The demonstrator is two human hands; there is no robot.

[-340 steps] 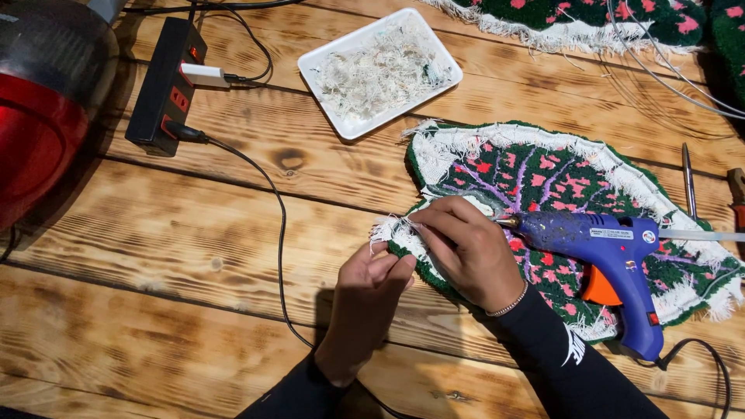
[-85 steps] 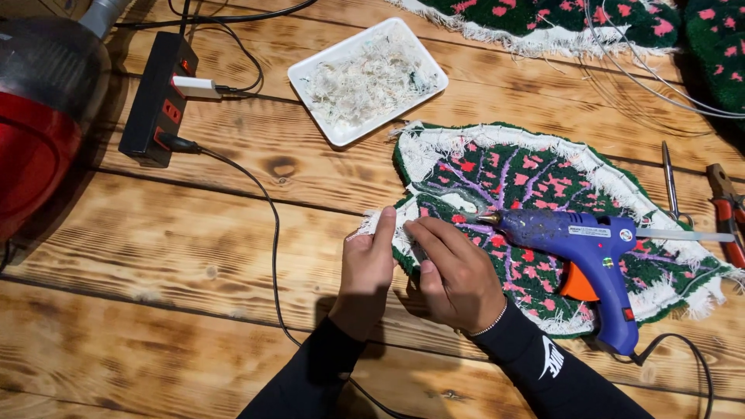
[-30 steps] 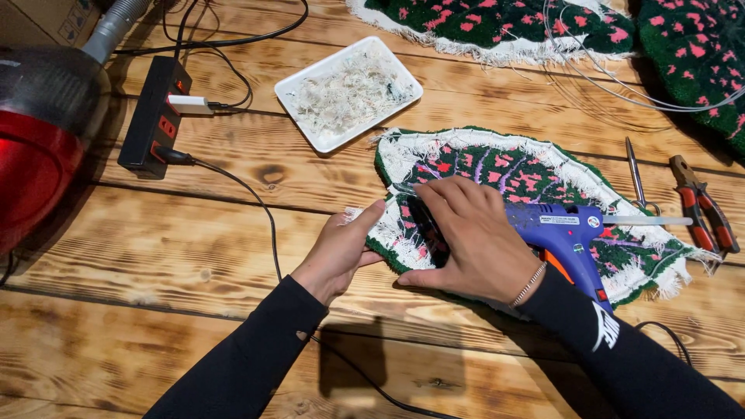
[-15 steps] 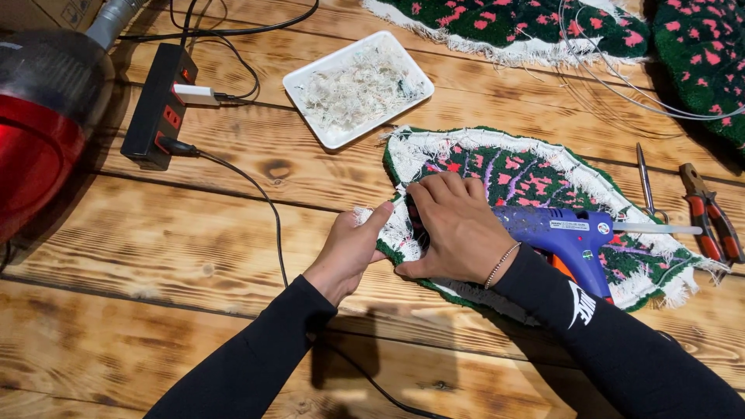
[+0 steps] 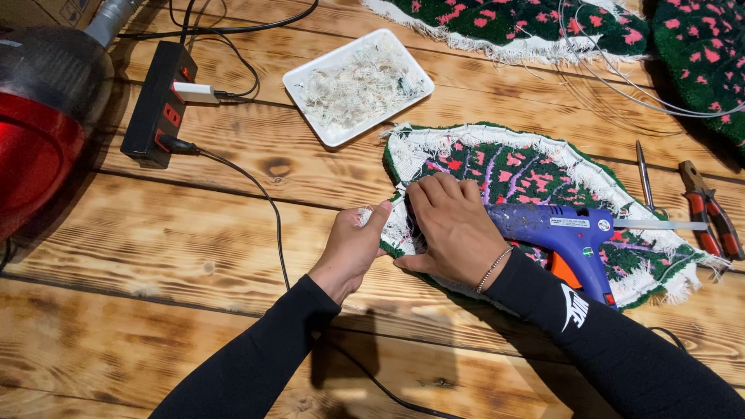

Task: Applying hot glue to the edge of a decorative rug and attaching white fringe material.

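A wide bench (image 5: 194, 256) of knotty, burnt-grain wooden planks fills the view; no more of the room shows. A red and dark vacuum cleaner (image 5: 39, 124) sits at its left edge, and more green-and-pink tufted pieces (image 5: 535, 23) lie along the far edge. Right of centre lies the leaf-shaped tufted rug (image 5: 543, 171), underside up, green and pink with a white fabric border.

The step in hand looks like pressing the folded border down along the rug's left end. The right hand (image 5: 454, 225) lies flat on it, fingers together and extended. The left hand (image 5: 353, 248) has its fingers pinched on the border's edge.

A blue glue gun (image 5: 570, 240) rests on the rug beside the right wrist; reaching it would probably mean freeing that hand.

Smaller things: a black power strip (image 5: 159, 105) and a white tray of fabric scraps (image 5: 357, 85) toward the far left, red-handled pliers (image 5: 710, 209) at the right edge.
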